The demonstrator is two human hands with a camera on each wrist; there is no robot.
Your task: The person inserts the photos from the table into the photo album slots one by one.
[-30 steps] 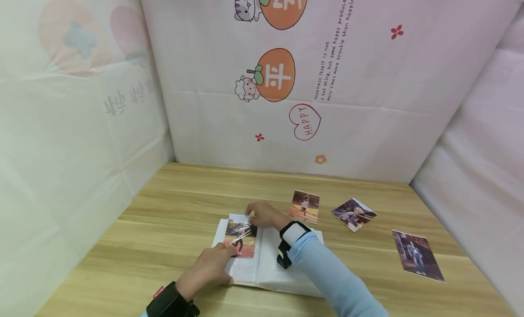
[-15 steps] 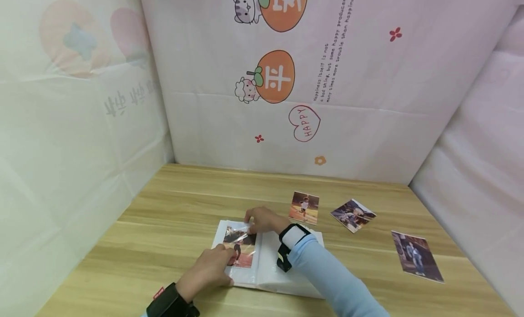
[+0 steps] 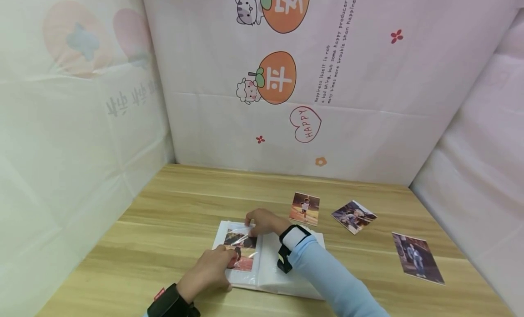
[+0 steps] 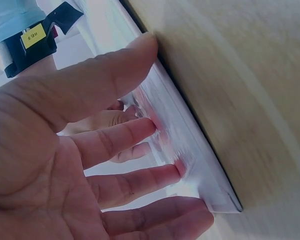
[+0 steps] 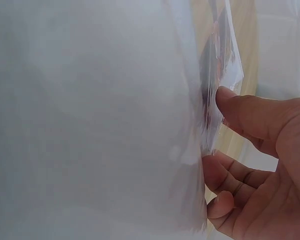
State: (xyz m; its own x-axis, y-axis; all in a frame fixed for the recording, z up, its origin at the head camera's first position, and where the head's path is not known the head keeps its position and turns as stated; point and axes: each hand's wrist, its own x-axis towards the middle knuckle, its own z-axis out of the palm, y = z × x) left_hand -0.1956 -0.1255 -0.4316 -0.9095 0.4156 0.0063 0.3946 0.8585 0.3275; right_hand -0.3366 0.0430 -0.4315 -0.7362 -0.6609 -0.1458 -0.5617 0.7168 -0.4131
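Pinching clear sleeve edge (image 3: 245,228) of album (image 3: 270,267), right hand (image 3: 262,220); left hand (image 3: 209,271) flat, fingers straight, pressing photo (image 3: 240,249)

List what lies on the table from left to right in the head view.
Open photo album with a photo going into its left page, worked by both hands → photo of a child running → tilted photo with a blurry group scene → dark photo of standing figures nearest the right wall.
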